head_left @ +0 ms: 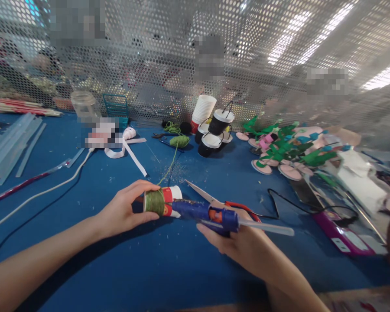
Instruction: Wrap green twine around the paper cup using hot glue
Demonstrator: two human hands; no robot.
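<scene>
My left hand (134, 206) is closed around a small paper cup (167, 197) lying on its side, red and white, with green yarn (155, 203) wound about its base end. In my right hand (234, 238) is a blue hot glue gun (195, 209), a clear glue stick (273, 227) poking out of its back. The gun's nozzle is at the cup's side, beside the yarn; whether it touches I cannot tell. A strand runs from the cup to a green yarn ball (179, 141). Scissors (201, 190) with red handles lie behind the gun, partly hidden by it.
Black cups with handles (210, 144) and stacked white cups (204, 108) stand at the back. Green paper plants on round bases (279, 151) crowd the right, near a purple power strip (341, 234). Glue sticks (14, 143), a white cable (61, 182) and white ribbon (134, 158) lie left.
</scene>
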